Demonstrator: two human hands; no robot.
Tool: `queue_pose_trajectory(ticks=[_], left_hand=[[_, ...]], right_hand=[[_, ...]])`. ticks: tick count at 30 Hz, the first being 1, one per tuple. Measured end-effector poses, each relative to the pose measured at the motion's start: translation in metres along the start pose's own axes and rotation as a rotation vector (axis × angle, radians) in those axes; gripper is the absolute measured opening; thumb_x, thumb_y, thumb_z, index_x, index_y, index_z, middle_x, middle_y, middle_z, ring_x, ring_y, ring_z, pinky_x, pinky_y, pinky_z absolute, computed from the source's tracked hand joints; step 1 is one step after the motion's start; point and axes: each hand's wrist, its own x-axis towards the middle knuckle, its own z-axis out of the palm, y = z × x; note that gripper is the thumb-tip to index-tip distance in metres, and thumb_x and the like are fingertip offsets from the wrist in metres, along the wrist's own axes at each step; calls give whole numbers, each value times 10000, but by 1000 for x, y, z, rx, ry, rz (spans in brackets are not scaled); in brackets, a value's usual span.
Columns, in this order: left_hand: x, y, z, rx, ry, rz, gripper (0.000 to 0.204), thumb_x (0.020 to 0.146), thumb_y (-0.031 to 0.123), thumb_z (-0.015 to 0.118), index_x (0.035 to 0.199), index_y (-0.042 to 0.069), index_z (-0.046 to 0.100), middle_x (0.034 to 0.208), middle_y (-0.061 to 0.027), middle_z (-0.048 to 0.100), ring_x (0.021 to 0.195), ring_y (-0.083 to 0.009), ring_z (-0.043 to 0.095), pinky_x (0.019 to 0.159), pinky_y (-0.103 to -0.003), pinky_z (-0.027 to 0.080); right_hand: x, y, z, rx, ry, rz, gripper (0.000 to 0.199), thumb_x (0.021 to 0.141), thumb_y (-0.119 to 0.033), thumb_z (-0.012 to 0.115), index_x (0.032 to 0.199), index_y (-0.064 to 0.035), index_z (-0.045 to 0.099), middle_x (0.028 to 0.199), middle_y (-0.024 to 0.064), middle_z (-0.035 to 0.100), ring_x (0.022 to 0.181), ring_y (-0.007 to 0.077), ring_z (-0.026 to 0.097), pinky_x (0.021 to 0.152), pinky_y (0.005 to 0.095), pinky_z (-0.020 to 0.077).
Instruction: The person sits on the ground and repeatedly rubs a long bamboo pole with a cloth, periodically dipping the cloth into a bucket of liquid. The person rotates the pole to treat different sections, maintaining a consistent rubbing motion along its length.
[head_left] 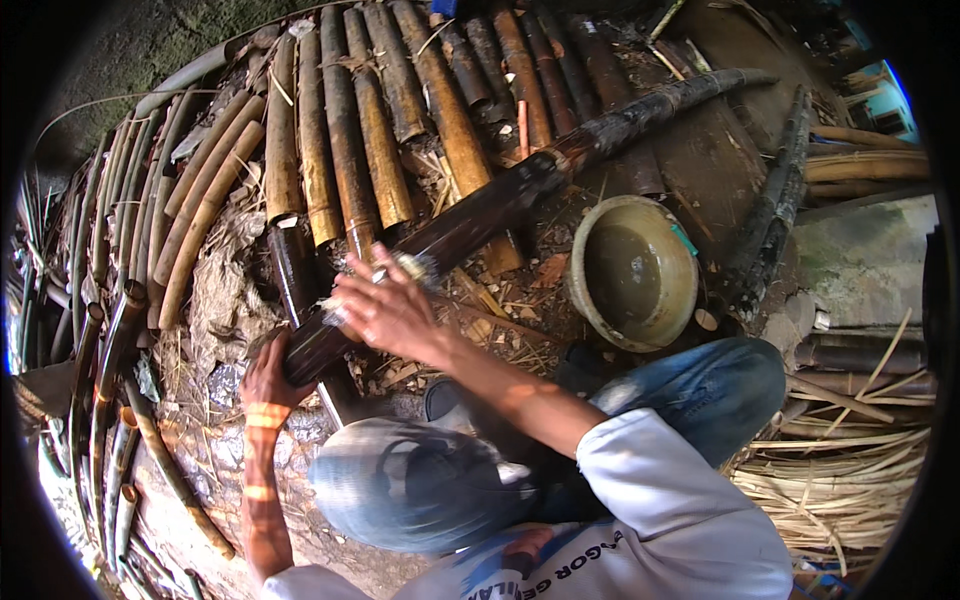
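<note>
So your left hand (pixel 268 372) was curled round the near end of the dark pole (pixel 480 212), which slanted across some bamboo poles (pixel 340 130). Your right hand (pixel 385 308) held a pale wad (pixel 416 267) against it, basin (pixel 582 290) off to the right.

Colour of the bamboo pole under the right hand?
The bamboo pole is dark brown, blackish toward its far end (head view).

Head-worn fisheye view, facing down, fairly close
</note>
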Motion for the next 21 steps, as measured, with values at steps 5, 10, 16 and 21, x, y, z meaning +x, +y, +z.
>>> queue_pose_trajectory(ticks=[5,10,16,21], left_hand=[[-63,-87,10,58,24,-96,881,623,141,882,1414,51,504,1268,-169,614,1167,-429,579,979,-499,488],[-75,-97,27,2,94,-193,1001,547,96,929,1449,93,495,1340,-151,586,1253,-408,554,969,-526,467],[-67,-104,9,78,-36,-128,1066,547,168,936,1501,140,462,1361,-105,615,1212,-384,588,1003,-519,477],[-72,-113,19,130,22,-186,978,524,224,952,1394,75,532,1228,-128,671,1171,-364,606,1046,-529,436]], right_hand=[[13,178,-127,-649,-233,424,303,1047,-333,521,1174,-150,728,1529,141,524,1464,384,431,1207,686,202],[26,196,-115,-425,-296,547,304,1015,-295,514,1048,-125,764,1119,167,718,1064,366,646,1023,573,404],[44,-92,68,101,-166,-136,460,1043,-277,530,1449,-61,542,1487,297,501,1297,391,593,1163,571,416],[12,70,-28,-86,-348,414,336,1007,-308,558,1271,-135,670,1234,158,697,1221,345,609,1039,557,468]])
